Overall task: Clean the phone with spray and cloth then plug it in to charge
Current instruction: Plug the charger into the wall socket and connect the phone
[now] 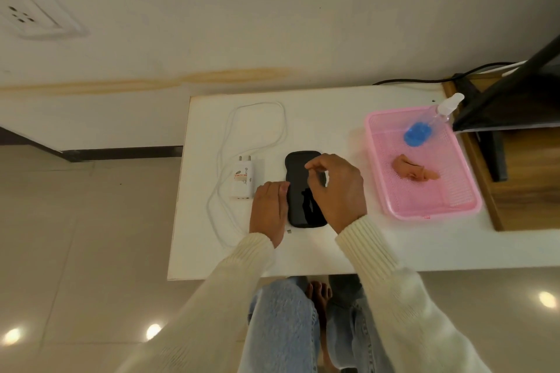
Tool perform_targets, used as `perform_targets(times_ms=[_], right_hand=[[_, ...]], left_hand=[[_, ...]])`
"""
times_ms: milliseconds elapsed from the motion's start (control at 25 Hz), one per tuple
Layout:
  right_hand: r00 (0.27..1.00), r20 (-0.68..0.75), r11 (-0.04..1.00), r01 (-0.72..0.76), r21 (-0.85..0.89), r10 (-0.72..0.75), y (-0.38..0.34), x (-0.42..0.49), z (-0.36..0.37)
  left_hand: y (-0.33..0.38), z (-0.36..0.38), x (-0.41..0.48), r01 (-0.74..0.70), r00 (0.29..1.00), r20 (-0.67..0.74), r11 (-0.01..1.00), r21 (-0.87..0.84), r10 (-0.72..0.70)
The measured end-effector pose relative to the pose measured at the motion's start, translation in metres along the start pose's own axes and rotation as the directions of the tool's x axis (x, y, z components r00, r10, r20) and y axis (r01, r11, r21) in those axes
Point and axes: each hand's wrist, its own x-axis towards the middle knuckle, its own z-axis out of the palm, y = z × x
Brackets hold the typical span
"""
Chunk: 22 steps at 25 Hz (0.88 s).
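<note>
Both hands work at the dark phone (304,191) lying mid-table, left hand (269,209) flat against its edge apparently steadying it, right hand (336,188) hovering loosely curled and empty, while charger (242,180), spray bottle (430,121) and cloth (413,172) in the pink tray (436,209) wait alongside.

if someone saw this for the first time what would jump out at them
The bright pink tray on the right side of the white table catches the eye first, with a blue-bottomed spray bottle and a crumpled peach cloth inside it. Next is the black phone lying flat mid-table, the left hand resting at its edge and the right hand hovering over it. A white charger with looped cable lies just left.
</note>
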Motion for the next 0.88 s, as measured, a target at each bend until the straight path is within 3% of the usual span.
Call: perform_targets(times_ms=[280, 440, 560, 640, 760, 880], right_hand=[[0.996, 0.065, 0.998, -0.053, -0.037, 0.056, 0.008, -0.007, 0.018], [0.989, 0.097, 0.994, -0.11, -0.01, 0.11, 0.013, -0.007, 0.031], [0.974, 0.159, 0.983, -0.173, 0.057, 0.162, 0.009, -0.003, 0.052], [0.954, 0.218, 0.966, -0.234, 0.107, 0.207, 0.004, 0.0, 0.07], [0.901, 0.306, 0.926, -0.356, 0.122, 0.306, -0.003, 0.006, 0.095], [0.863, 0.355, 0.899, -0.423, 0.117, 0.36, -0.009, 0.012, 0.11]], left_hand=[[-0.016, 0.002, -0.017, 0.075, 0.995, -0.069, 0.997, 0.005, -0.074], [-0.008, -0.002, -0.011, 0.214, 0.961, -0.104, 0.927, -0.309, -0.257], [-0.003, -0.017, -0.012, 0.184, 0.918, -0.264, 0.908, -0.375, -0.295], [-0.004, -0.03, -0.007, 0.199, 0.844, -0.38, 0.879, -0.434, -0.379], [-0.016, -0.047, 0.006, 0.335, 0.757, -0.437, 0.863, -0.378, -0.486], [-0.027, -0.055, 0.014, 0.437, 0.779, -0.358, 0.856, -0.277, -0.514]])
